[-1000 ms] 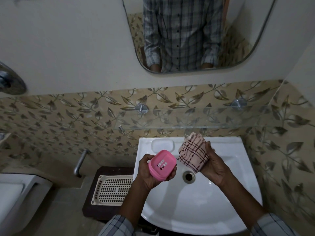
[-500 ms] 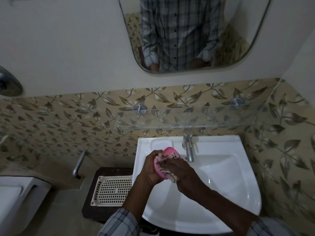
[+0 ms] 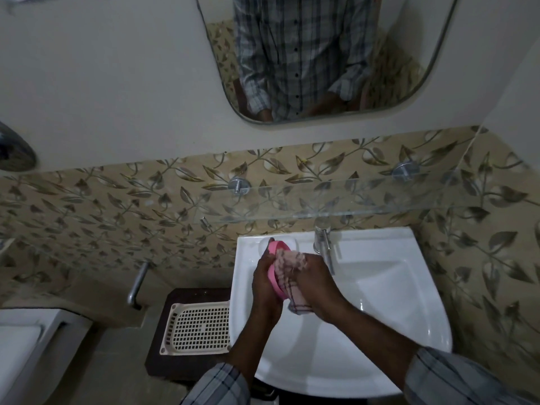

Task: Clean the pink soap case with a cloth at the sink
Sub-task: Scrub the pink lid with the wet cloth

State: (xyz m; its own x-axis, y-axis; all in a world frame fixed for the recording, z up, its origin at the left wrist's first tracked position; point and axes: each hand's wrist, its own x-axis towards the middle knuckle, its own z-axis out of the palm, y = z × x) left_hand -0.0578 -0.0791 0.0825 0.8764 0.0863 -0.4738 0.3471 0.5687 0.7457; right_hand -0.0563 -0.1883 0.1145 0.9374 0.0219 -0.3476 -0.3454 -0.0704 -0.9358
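Held apart a second ago, the cloth (image 3: 289, 261) in the right hand (image 3: 315, 285) now presses against the pink soap case (image 3: 277, 247). The left hand (image 3: 264, 285) has tipped the case on edge.

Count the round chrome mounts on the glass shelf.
2. Left mount above the pink soap case; right mount up and right of the tap. The glass shelf ends may hide more.

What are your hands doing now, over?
Left hand grips pink soap case. Right hand holds cloth against it. Over the sink, nothing blocking.
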